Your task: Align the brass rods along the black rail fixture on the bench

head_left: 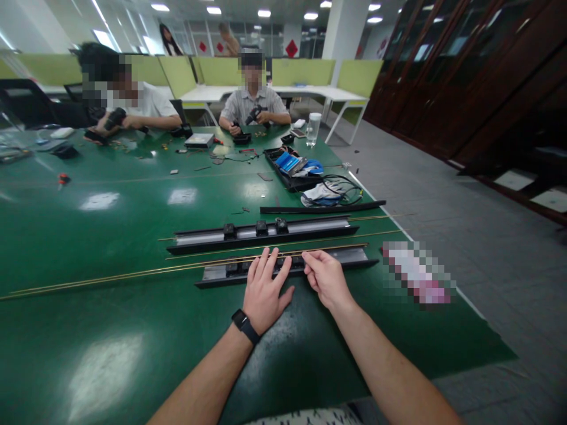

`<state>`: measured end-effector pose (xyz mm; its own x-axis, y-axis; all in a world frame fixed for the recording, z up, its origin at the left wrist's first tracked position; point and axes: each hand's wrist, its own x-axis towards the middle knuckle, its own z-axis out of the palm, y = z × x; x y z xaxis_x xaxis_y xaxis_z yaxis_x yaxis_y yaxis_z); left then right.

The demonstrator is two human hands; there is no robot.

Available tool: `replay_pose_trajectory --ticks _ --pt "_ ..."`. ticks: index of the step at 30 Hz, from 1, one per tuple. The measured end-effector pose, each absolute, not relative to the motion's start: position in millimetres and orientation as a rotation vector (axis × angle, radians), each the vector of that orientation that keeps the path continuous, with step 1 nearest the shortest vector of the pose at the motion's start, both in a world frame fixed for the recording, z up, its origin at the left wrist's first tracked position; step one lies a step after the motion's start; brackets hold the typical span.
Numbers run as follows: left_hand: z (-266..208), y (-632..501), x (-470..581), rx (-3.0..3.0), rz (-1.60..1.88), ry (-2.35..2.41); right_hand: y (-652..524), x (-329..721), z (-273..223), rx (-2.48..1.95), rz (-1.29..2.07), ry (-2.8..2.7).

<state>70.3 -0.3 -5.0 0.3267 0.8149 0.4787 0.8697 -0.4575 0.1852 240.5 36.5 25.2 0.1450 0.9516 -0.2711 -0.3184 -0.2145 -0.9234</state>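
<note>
A black channel [354,257] with a pale inside lies in front of me, with several small dark blocks [232,269] in it. Two long, thin brass-coloured rods [133,274] run along its top and far out to the left. My left hand [266,292], wearing a dark watch, lies over the channel with fingers spread, fingertips at the rods. Thumb and forefinger of my right hand [326,278] are pinched together at the line of a brass rod; the exact grip is partly hidden. Behind lies a second black channel [310,230] holding three dark blocks, with another thin rod [301,242] in between.
Farther back are a black strip [323,208], work gloves [325,193], and a black tray [283,171] with blue items. A blurred pink packet [416,273] lies near the right table edge. Two people work across the green table [133,342], near a clear cup [313,130].
</note>
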Motion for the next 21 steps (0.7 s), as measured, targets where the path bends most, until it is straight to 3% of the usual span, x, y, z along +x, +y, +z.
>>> replay_pose_trajectory --ticks 21 --pt "-4 -1 70 -2.472 -0.758 -1.566 39 252 23 -1.212 1.333 -0.656"
